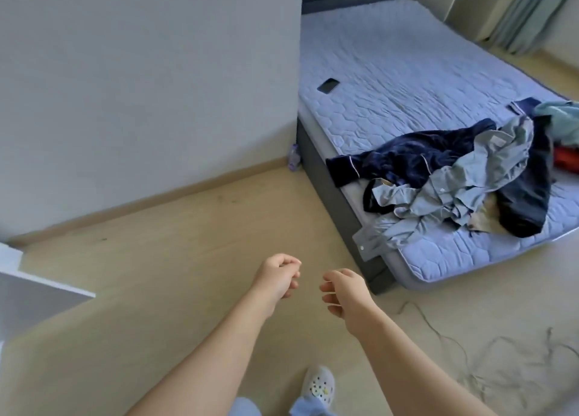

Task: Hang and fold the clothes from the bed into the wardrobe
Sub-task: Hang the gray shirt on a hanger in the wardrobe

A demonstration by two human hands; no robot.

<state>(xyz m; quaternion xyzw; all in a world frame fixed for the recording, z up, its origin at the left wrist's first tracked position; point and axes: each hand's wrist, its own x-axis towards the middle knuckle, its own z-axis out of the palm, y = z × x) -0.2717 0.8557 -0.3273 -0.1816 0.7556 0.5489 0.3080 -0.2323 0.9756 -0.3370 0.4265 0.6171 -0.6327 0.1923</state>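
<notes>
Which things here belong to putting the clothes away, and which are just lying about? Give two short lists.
Part of the job: dark blue garment, light blue shirt, teal garment, red garment, heaped on the bed; left hand and right hand, both empty.

Lying about: black phone on the bed; small purplish object on the floor beside the bed; cables on the floor.

So the bed (407, 55) sits off at 2 o'clock with the clothes pile (454, 177) on its near corner, phone (328, 85) behind that, wall (141, 86) at 10.
</notes>
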